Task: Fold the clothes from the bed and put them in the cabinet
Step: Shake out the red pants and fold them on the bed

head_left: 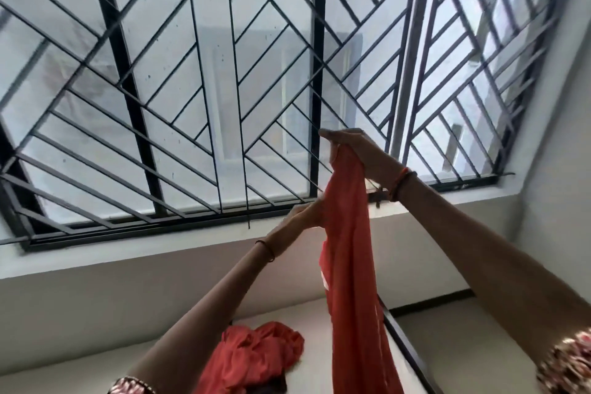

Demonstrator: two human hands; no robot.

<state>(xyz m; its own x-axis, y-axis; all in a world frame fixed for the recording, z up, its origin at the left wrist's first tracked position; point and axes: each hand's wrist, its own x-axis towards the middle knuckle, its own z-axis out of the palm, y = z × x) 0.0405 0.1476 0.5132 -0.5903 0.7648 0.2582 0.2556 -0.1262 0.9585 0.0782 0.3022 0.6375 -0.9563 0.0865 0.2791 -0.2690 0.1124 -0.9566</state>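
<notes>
Head view: right hand (355,150) holds a long red garment (348,265) up before the window grille (224,73), grip clamped round its top. Left hand (305,214) meets it lower; that grip is too blurred to tell. A crumpled red cloth (259,352) lies on the bed (319,326).

Head view, upward toward window (198,80)

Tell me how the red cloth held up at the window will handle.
Likely very floppy: the red cloth hangs as a limp, narrow rope from the right hand. Probably light for its size, since that one bunched grip seems to carry the hanging length. Apt to crumple rather than hold folds, judging by the red heap on the bed.
</notes>
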